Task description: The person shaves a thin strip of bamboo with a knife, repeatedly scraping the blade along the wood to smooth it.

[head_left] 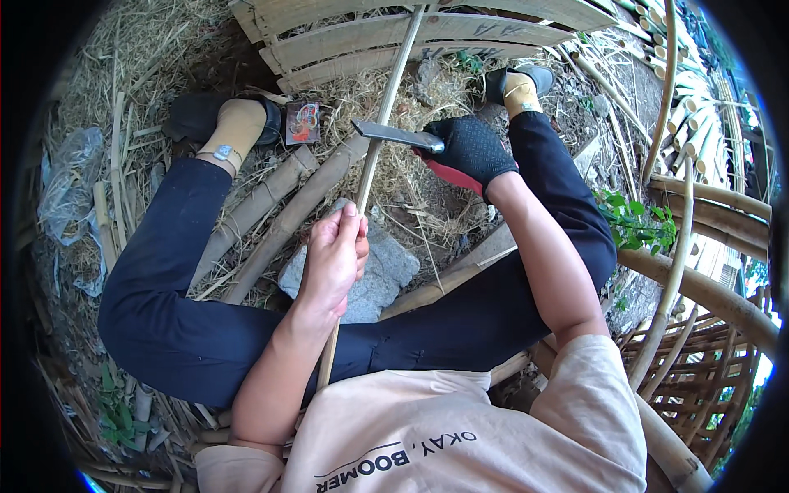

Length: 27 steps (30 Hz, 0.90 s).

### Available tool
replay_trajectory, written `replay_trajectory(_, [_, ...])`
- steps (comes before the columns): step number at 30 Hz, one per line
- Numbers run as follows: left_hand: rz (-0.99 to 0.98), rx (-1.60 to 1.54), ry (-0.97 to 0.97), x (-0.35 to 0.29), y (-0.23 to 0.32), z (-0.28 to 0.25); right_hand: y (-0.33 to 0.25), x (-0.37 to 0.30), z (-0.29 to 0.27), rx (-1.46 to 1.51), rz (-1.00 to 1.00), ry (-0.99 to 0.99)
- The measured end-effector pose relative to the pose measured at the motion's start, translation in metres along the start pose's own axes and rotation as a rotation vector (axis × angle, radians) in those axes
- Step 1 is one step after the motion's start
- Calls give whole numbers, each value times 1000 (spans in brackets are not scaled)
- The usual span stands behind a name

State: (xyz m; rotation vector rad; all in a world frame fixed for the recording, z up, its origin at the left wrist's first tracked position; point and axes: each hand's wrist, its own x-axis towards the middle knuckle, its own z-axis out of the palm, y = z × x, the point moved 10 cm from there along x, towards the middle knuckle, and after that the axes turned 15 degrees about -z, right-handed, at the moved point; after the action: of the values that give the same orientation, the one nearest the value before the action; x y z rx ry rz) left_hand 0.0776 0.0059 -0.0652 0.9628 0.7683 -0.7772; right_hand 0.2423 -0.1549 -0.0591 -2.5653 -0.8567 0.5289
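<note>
Left hand (335, 256) clasps a bamboo strip (367, 177), far end overlapping a slatted crate (345, 39); gloved right hand (468, 152) grips a knife (396, 134) across the strip, over open straw (349, 94).

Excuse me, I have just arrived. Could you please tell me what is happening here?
A person sits with bent legs apart, working with a stick and a knife. The bare left hand grips the long, thin stick, which slants up to the wooden slats. The gloved right hand holds the knife, its blade lying across the stick, farther up than the left hand. A grey stone lies between the legs, partly hidden by the left hand.
</note>
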Motion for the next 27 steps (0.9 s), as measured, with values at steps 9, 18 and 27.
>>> replay_trajectory(9, [-6,10,-51,-2,-9,11,23,1,-27,-92,113,109])
replay_trajectory(18, [34,45,-13,-7,-3,8,19,3,-31,-162,115,138])
replay_trajectory(27, [20,92,-9,-8,-5,17,69,-22,-66,-58,317,370])
